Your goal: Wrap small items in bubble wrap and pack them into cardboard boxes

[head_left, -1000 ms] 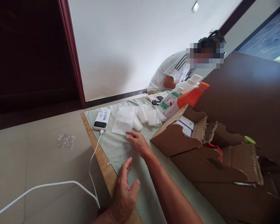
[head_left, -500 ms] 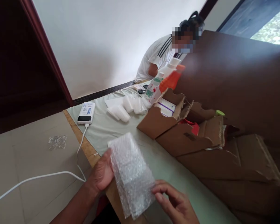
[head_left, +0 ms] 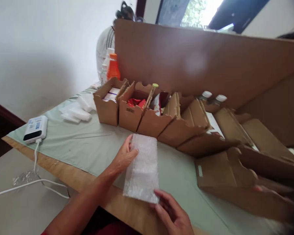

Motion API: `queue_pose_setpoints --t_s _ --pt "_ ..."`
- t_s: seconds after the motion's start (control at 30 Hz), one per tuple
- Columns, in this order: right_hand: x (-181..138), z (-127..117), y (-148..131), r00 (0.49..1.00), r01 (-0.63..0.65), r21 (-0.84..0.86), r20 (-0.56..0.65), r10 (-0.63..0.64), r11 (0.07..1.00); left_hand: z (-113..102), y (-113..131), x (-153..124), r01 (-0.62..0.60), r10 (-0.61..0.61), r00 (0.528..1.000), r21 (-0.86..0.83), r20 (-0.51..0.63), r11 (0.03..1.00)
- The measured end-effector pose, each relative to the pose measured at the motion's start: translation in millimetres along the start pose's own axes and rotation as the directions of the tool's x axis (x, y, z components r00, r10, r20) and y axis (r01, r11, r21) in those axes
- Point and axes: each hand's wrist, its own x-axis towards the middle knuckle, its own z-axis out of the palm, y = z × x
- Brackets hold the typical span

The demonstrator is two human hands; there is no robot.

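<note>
A flat bubble wrap bag [head_left: 144, 166] slants over the near edge of the cloth-covered table [head_left: 93, 150]. My left hand [head_left: 124, 154] pinches its far left side, thumb on top and fingers beneath. At the near right corner my right hand [head_left: 172, 212] grips the bag between thumb and fingers. The fingertips behind the bag are hidden. Beyond it stands a row of cardboard bins [head_left: 129, 114]. Farther left on the cloth lie several folded pieces of white wrap [head_left: 78, 109].
A white power bank [head_left: 36, 129] with a white cable [head_left: 26, 186] sits at the left table edge. An orange bottle [head_left: 113, 68] stands behind the bins, before a tall brown board [head_left: 161, 55]. A person in a white shirt [head_left: 103, 44] is partly hidden behind it. Another cardboard bin [head_left: 218, 173] lies right.
My view has swung right, bringing more bins into sight. The bag is now turned more upright in view and nearer the bins, still in both hands.
</note>
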Motion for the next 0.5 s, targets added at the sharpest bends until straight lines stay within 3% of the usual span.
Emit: queue_pose_setpoints --t_s 0.1,0.17,0.23,0.3,0.4,0.5 --pt "-6 -6 13 0.996 -0.057 0.01 -0.072 0.057 0.998 0 -28 -9 0.01 0.008 0.995 0.178 -0.101 0.984" --pt "-10 -9 19 0.993 -0.026 -0.027 -0.12 0.022 0.999 -12 -43 -28 -0.036 0.067 0.994 0.339 -0.081 0.94" --pt "-15 -14 21 0.989 0.034 -0.123 -0.136 -0.051 0.992 -24 -51 -48 -0.181 0.197 0.98 0.532 0.028 0.827" --pt "-18 -20 21 0.971 0.131 -0.293 -0.156 -0.183 0.947 -30 -53 -62 -0.395 0.357 0.914 0.623 0.192 0.676" --pt "-16 -28 18 0.902 0.279 -0.611 -0.099 -0.421 0.741 -22 -51 -67 -0.619 0.455 0.782 0.62 0.426 0.482" --pt "-5 -30 13 0.852 0.369 -0.799 0.087 -0.516 0.475 -3 -50 -62 -0.719 0.382 0.695 0.576 0.609 0.389"
